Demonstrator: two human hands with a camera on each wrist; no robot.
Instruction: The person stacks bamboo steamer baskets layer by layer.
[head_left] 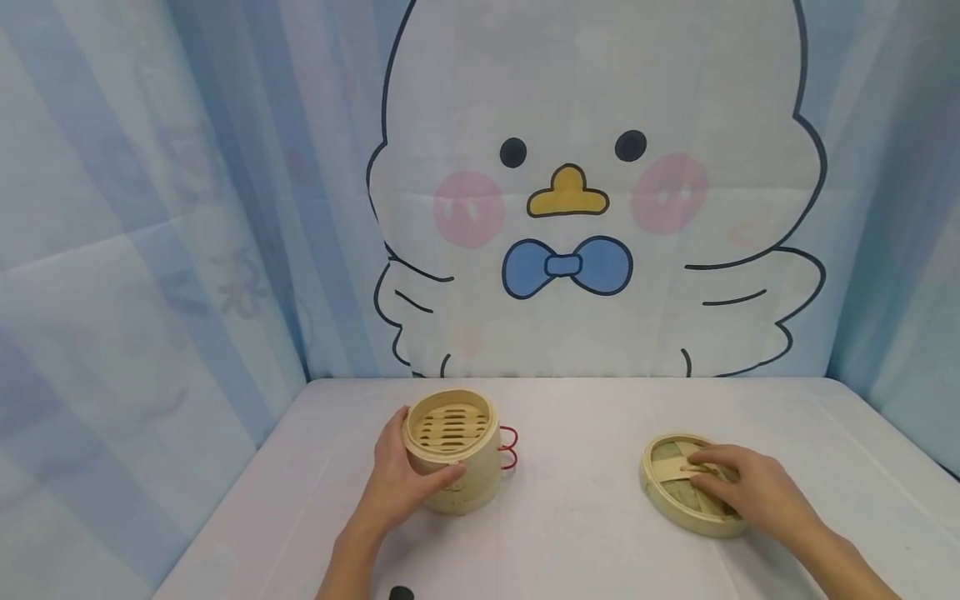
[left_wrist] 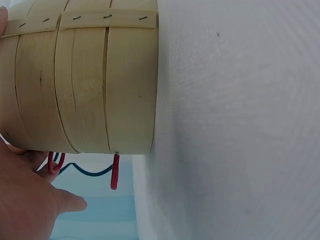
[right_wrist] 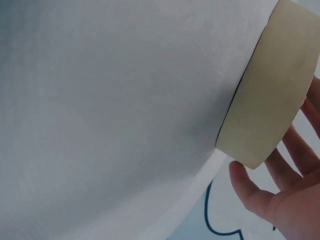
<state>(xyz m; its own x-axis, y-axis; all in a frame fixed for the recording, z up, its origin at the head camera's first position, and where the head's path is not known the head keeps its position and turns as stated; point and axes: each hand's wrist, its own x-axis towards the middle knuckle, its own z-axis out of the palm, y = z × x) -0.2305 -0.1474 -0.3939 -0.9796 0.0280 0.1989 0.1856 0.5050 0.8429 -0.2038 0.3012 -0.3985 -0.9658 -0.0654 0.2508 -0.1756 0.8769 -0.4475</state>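
A stack of small bamboo steamer baskets (head_left: 457,467) stands left of centre on the table, its slatted top facing up. My left hand (head_left: 401,479) grips the stack's upper part, thumb across the front and fingers round the far left side. Red loops (head_left: 509,447) stick out from its right side; the left wrist view shows the stacked tiers (left_wrist: 82,85) close up. To the right lies a round bamboo steamer lid (head_left: 675,492), woven side up. My right hand (head_left: 757,492) pinches the lid at its middle from above. In the right wrist view the lid's plain rim (right_wrist: 272,85) shows.
A white cloth covers the table (head_left: 570,500). Behind it hangs a backdrop (head_left: 570,333) with a cartoon bird, and blue curtains (head_left: 150,292) close in the sides. A small black object (head_left: 401,593) pokes in at the front edge, left of centre.
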